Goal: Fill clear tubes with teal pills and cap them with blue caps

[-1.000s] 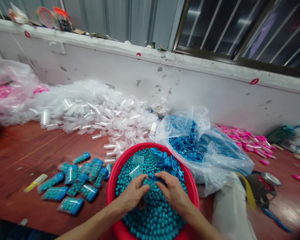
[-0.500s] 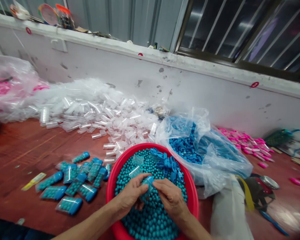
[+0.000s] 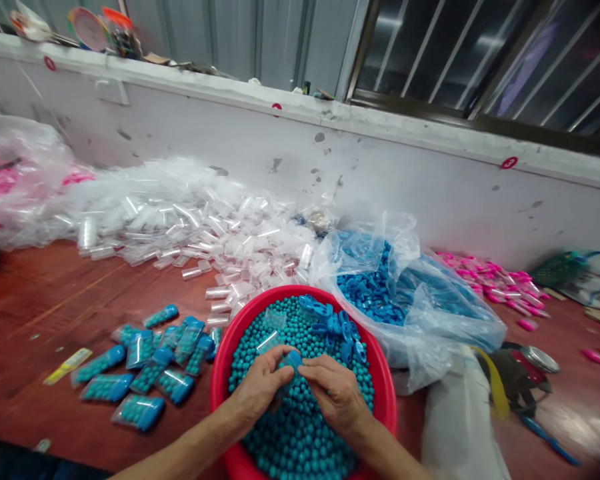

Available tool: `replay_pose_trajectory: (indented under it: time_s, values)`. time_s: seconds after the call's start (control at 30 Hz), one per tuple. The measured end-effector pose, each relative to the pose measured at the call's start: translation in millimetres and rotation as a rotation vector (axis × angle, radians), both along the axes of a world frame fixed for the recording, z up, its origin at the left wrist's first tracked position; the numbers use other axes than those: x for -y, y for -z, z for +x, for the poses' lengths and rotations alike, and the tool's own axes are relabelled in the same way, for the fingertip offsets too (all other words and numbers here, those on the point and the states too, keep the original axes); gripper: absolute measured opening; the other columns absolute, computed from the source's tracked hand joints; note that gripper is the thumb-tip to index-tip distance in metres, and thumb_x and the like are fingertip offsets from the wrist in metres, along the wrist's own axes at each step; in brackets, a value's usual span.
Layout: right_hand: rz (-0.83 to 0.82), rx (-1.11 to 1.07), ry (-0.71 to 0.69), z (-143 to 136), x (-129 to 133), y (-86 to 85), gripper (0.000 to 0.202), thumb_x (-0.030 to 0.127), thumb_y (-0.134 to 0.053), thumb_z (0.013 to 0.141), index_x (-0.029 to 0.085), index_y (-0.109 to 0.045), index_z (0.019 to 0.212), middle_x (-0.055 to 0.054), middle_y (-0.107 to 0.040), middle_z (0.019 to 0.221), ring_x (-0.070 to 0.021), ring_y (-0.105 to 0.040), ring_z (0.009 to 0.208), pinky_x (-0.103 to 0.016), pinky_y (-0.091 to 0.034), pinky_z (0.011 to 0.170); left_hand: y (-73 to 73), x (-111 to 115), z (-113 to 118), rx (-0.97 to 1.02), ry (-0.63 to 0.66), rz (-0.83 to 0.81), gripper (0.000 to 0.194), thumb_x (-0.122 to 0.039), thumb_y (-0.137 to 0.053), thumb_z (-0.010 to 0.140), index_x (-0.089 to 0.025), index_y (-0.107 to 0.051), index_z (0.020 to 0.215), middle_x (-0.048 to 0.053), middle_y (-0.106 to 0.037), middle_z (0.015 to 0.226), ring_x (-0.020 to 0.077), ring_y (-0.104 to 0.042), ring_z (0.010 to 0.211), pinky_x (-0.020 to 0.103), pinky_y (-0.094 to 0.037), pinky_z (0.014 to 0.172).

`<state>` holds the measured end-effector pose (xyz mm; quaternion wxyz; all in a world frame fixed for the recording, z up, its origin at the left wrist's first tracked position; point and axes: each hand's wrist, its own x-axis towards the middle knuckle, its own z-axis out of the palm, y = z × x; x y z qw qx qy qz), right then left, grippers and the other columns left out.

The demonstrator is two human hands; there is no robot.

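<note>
My left hand [image 3: 261, 388] is closed around a small clear plastic case, mostly hidden by the fingers, above the red basin [image 3: 219, 383]. A blue cap [image 3: 294, 361] sits at the case's upper end. My right hand [image 3: 336, 392] pinches this cap from the right; whether it is fully seated cannot be seen. Turquoise beads [image 3: 300, 450] fill the basin beneath both hands. Loose blue caps [image 3: 336, 325] lie on the beads at the back right, and an uncapped clear case [image 3: 269, 342] rests behind my left hand.
Several bead-filled, blue-capped cases [image 3: 139, 411] lie left of the basin. Behind them spreads a heap of clear cases [image 3: 195, 213]. A plastic bag [image 3: 430, 320] of blue caps stands at the right rear, with pink pieces [image 3: 500, 283] beyond. A white wall [image 3: 410, 180] bounds the table.
The case has tilted slightly between my hands, and my right fingers have shifted a little left against the blue cap. The view has shifted slightly.
</note>
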<state>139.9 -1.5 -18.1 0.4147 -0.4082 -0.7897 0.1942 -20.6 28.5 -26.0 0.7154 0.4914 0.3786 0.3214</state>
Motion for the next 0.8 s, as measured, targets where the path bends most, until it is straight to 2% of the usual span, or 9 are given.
replay_pose_trajectory:
  time_s: [0.1,0.17,0.27,0.37,0.43,0.5,0.6,0.67,0.8]
  values:
    - [-0.276,-0.234,0.178,1,-8,0.3,0.028,0.015,-0.055,0.074,0.021,-0.056,0.102,-0.002,-0.063,0.09,-0.0138,-0.06,0.078,-0.026,-0.049,0.071,-4.8,-1,-1,-0.063,-0.011,0.07,0.036,-0.043,-0.053,0.072,-0.018,-0.046,0.098,-0.011,-0.036,0.049,0.003,-0.033,0.032,0.014,-0.027,0.03]
    - [-0.498,-0.388,0.274,3,-14,-1.4,0.035,0.019,-0.062,0.067,0.019,-0.053,0.1,0.0,-0.062,0.08,-0.0133,-0.059,0.066,-0.024,-0.05,0.058,-5.8,-2,-1,-0.091,0.019,0.085,0.039,-0.043,-0.051,0.073,-0.019,-0.043,0.102,-0.01,-0.04,0.051,0.0039,-0.037,0.031,0.014,-0.028,0.03]
    - [-0.713,-0.467,0.251,4,-17,-7.8,0.032,0.026,-0.063,0.065,0.017,-0.055,0.095,0.002,-0.06,0.065,-0.0141,-0.057,0.056,-0.022,-0.046,0.044,-3.5,-1,1,-0.108,0.093,0.092,0.035,-0.041,-0.048,0.075,-0.019,-0.042,0.101,-0.009,-0.042,0.054,0.0045,-0.04,0.031,0.014,-0.031,0.031]
    - [-0.596,-0.288,0.173,1,-11,-16.3,0.027,0.026,-0.054,0.076,0.018,-0.058,0.101,-0.004,-0.065,0.083,-0.0186,-0.061,0.077,-0.031,-0.05,0.068,-0.4,2,3,-0.131,0.068,0.135,0.031,-0.037,-0.045,0.078,-0.019,-0.042,0.103,-0.008,-0.043,0.059,0.0039,-0.037,0.035,0.016,-0.034,0.033]
    - [-0.494,-0.095,0.107,-2,-5,-19.3,0.031,0.026,-0.048,0.081,0.019,-0.055,0.11,-0.007,-0.061,0.105,-0.0209,-0.055,0.098,-0.036,-0.043,0.087,0.1,5,5,-0.165,-0.005,0.166,0.035,-0.033,-0.043,0.079,-0.02,-0.04,0.111,-0.006,-0.049,0.065,0.006,-0.042,0.041,0.019,-0.04,0.041]
    - [-0.466,0.063,0.073,-7,1,-18.6,0.05,0.029,-0.055,0.077,0.018,-0.043,0.124,-0.011,-0.048,0.124,-0.0241,-0.044,0.114,-0.04,-0.035,0.095,-1.2,5,5,-0.198,-0.077,0.23,0.042,-0.029,-0.045,0.078,-0.02,-0.038,0.118,0.001,-0.057,0.084,0.012,-0.055,0.065,0.026,-0.047,0.064]
    - [-0.481,0.187,0.093,-15,4,-13.7,0.091,0.031,-0.071,0.06,0.012,-0.022,0.135,-0.017,-0.035,0.133,-0.0282,-0.036,0.12,-0.041,-0.034,0.097,-5.4,5,6,-0.175,-0.113,0.328,0.045,-0.023,-0.048,0.075,-0.018,-0.042,0.119,0.006,-0.053,0.113,0.0191,-0.046,0.108,0.032,-0.031,0.097]
    - [-0.459,0.228,0.125,-21,4,-10.6,0.093,0.031,-0.07,0.059,0.011,-0.02,0.134,-0.018,-0.04,0.127,-0.0286,-0.043,0.114,-0.04,-0.039,0.092,-8.5,4,8,-0.14,-0.093,0.319,0.042,-0.022,-0.047,0.074,-0.016,-0.045,0.115,0.006,-0.054,0.112,0.0195,-0.046,0.106,0.032,-0.031,0.096]
    - [-0.325,0.236,0.221,-30,8,-5.0,0.074,0.029,-0.063,0.062,0.012,-0.031,0.126,-0.017,-0.048,0.114,-0.0289,-0.052,0.1,-0.041,-0.045,0.082,-13.6,8,13,-0.149,-0.106,0.263,0.031,-0.022,-0.045,0.074,-0.016,-0.048,0.105,0.001,-0.058,0.088,0.0158,-0.052,0.08,0.028,-0.041,0.077]
